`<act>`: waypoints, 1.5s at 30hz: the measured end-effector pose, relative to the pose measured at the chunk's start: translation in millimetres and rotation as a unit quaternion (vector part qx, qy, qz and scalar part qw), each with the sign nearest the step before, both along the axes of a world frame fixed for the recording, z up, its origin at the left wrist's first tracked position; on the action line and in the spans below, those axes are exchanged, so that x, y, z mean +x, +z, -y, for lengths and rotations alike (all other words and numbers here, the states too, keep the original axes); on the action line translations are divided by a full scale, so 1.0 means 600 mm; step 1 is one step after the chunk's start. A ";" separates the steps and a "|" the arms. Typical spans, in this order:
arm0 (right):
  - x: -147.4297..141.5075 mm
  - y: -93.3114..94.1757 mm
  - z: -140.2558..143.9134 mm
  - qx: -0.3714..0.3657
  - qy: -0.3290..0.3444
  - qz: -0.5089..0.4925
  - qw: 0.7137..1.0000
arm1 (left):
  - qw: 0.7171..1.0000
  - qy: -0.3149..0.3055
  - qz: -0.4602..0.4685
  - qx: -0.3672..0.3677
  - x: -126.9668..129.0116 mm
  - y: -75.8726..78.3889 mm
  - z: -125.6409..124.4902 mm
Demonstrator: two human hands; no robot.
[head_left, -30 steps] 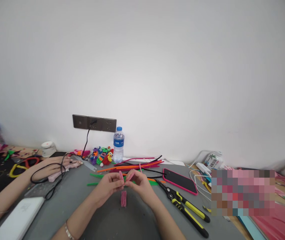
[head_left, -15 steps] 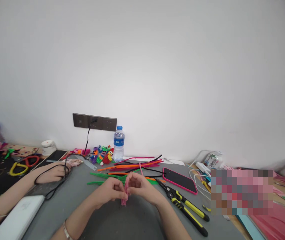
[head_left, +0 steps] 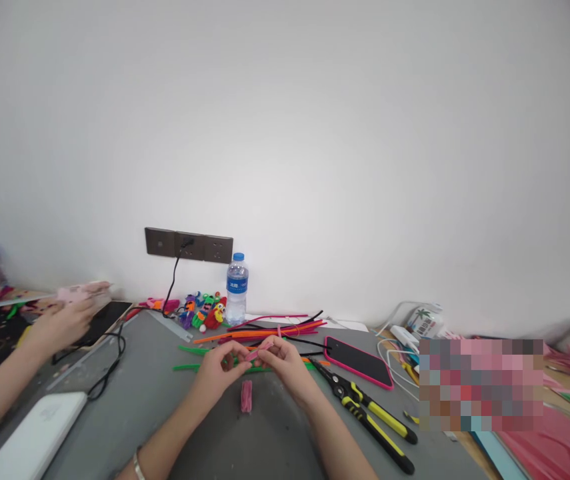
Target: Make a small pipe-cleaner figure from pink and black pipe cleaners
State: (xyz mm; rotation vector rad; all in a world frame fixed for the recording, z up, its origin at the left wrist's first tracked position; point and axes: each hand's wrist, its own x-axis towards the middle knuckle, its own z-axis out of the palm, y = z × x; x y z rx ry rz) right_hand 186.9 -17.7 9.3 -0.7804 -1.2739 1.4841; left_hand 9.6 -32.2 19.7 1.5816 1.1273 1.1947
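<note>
Gray surface (head_left: 129, 400) with pink bundle (head_left: 246, 397), pliers (head_left: 355, 408), phone (head_left: 358, 362) (pink-edged), bright stems (head_left: 265, 332).

The pink strip (head_left: 258, 353), thin and fuzzy, is held aloft, partly hidden, slanting toward the far right. The pink bundle (head_left: 247, 397), short and ridged lengthwise, rests unheld, nearer and slightly left, its length running near to far.

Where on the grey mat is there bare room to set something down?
Two patches look nearly bare: one between the white device and left forearm; another between that and the right forearm, nearer the camera than the pink bundle. It is crowded further back and rightward, with coloured stems, phone and pliers close together.
</note>
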 end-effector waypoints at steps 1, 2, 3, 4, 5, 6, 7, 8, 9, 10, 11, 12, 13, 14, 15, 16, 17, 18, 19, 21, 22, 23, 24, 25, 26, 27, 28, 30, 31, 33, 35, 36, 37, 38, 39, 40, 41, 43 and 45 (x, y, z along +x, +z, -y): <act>-0.002 -0.002 0.000 -0.001 0.002 -0.003 1.000 | 1.000 0.013 -0.002 0.013 0.000 -0.001 0.000; -0.004 -0.003 0.001 -0.001 0.005 -0.005 1.000 | 0.999 0.020 -0.003 0.026 -0.001 -0.002 0.000; -0.006 -0.003 0.001 -0.001 0.007 -0.006 1.000 | 0.999 0.025 -0.006 0.039 -0.002 -0.003 0.000; -0.007 -0.003 0.002 -0.001 0.008 -0.005 1.000 | 0.998 0.028 -0.008 0.048 -0.003 -0.004 0.000; -0.009 -0.002 0.003 -0.001 0.009 -0.005 1.000 | 0.998 0.030 -0.010 0.052 -0.004 -0.006 0.000; -0.010 -0.001 0.004 0.000 0.010 -0.005 1.000 | 0.998 0.033 -0.011 0.053 -0.005 -0.007 0.000; -0.010 0.000 0.005 0.001 0.010 -0.006 1.000 | 0.998 0.036 -0.011 0.054 -0.005 -0.009 0.000; -0.011 0.001 0.006 0.003 0.011 -0.008 1.000 | 0.998 0.040 -0.012 0.056 -0.006 -0.011 -0.001; -0.011 0.001 0.006 0.005 0.011 -0.010 1.000 | 0.997 0.044 -0.013 0.061 -0.006 -0.012 -0.001; -0.012 0.002 0.007 0.008 0.012 -0.010 1.000 | 0.997 0.046 -0.013 0.067 -0.005 -0.014 -0.001; -0.012 0.002 0.007 0.011 0.011 -0.010 1.000 | 0.996 0.044 -0.009 0.075 -0.005 -0.015 -0.001; -0.013 0.002 0.007 0.014 0.010 -0.008 1.000 | 0.996 0.040 -0.001 0.081 -0.005 -0.015 -0.001; -0.013 0.001 0.007 0.017 0.008 -0.007 1.000 | 0.996 0.035 0.011 0.084 -0.004 -0.015 0.000; -0.014 0.001 0.007 0.020 0.006 -0.005 1.000 | 0.996 0.030 0.024 0.084 -0.004 -0.014 0.000; -0.014 0.001 0.007 0.022 0.005 -0.004 1.000 | 0.996 0.026 0.037 0.083 -0.004 -0.013 0.001; -0.014 0.000 0.007 0.024 0.006 -0.003 1.000 | 0.995 0.023 0.044 0.081 -0.004 -0.012 0.001; -0.014 0.000 0.007 0.026 0.006 -0.003 1.000 | 0.996 0.021 0.045 0.080 -0.004 -0.011 0.002; -0.014 -0.001 0.007 0.028 0.008 -0.003 1.000 | 0.996 0.018 0.042 0.082 -0.004 -0.010 0.002; -0.014 -0.001 0.006 0.029 0.008 -0.004 1.000 | 0.996 0.014 0.037 0.085 -0.004 -0.010 0.002; -0.014 -0.003 0.005 0.031 0.008 -0.007 0.999 | 0.995 0.007 0.029 0.093 -0.004 -0.009 0.003; -0.014 -0.004 0.004 0.031 0.008 -0.009 0.999 | 0.995 0.004 0.026 0.097 -0.004 -0.008 0.004; -0.015 -0.006 0.004 0.031 0.007 -0.010 0.999 | 0.995 0.002 0.025 0.101 -0.003 -0.008 0.005; -0.015 -0.007 0.003 0.031 0.006 -0.013 0.999 | 0.994 -0.002 0.025 0.102 -0.003 -0.007 0.006; -0.016 -0.008 0.003 0.030 0.005 -0.017 0.999 | 0.994 -0.005 0.026 0.102 -0.003 -0.005 0.007; -0.016 -0.008 0.002 0.029 0.004 -0.023 0.999 | 0.994 -0.009 0.028 0.101 -0.002 -0.004 0.008; -0.016 -0.009 0.002 0.028 0.003 -0.029 0.999 | 0.995 -0.013 0.029 0.097 -0.002 -0.002 0.009; -0.016 -0.009 0.002 0.026 0.002 -0.033 0.999 | 0.995 -0.014 0.030 0.092 -0.002 -0.001 0.009; -0.016 -0.006 0.003 0.027 -0.002 -0.032 0.999 | 0.996 -0.013 0.025 0.079 -0.002 0.000 0.009; -0.016 -0.004 0.003 0.031 -0.006 -0.025 0.999 | 0.997 -0.011 0.019 0.073 -0.002 0.000 0.009; -0.016 0.000 0.005 0.047 -0.018 -0.005 0.999 | 0.998 -0.011 -0.001 0.063 -0.002 -0.001 0.008; -0.017 0.004 0.006 0.062 -0.025 0.011 0.998 | 0.997 -0.014 -0.026 0.066 -0.002 -0.004 0.006; -0.018 0.006 0.007 0.065 -0.024 0.015 0.998 | 0.997 -0.014 -0.036 0.071 -0.002 -0.005 0.006; -0.018 0.007 0.008 0.064 -0.022 0.018 0.998 | 0.996 -0.014 -0.044 0.075 -0.002 -0.007 0.005; -0.019 0.007 0.008 0.062 -0.018 0.020 0.998 | 0.996 -0.012 -0.048 0.077 -0.003 -0.007 0.004; -0.020 0.007 0.008 0.061 -0.015 0.022 0.998 | 0.996 -0.010 -0.048 0.075 -0.003 -0.008 0.003; -0.020 0.007 0.008 0.059 -0.012 0.024 0.998 | 0.996 -0.009 -0.045 0.071 -0.004 -0.009 0.002; -0.020 0.006 0.008 0.059 -0.011 0.024 0.998 | 0.997 -0.010 -0.040 0.066 -0.004 -0.009 0.001; -0.019 0.005 0.009 0.058 -0.009 0.018 0.998 | 0.998 -0.015 -0.025 0.059 -0.005 -0.012 -0.001; -0.019 0.004 0.010 0.054 -0.002 0.003 0.999 | 0.998 -0.022 -0.006 0.056 -0.006 -0.014 -0.003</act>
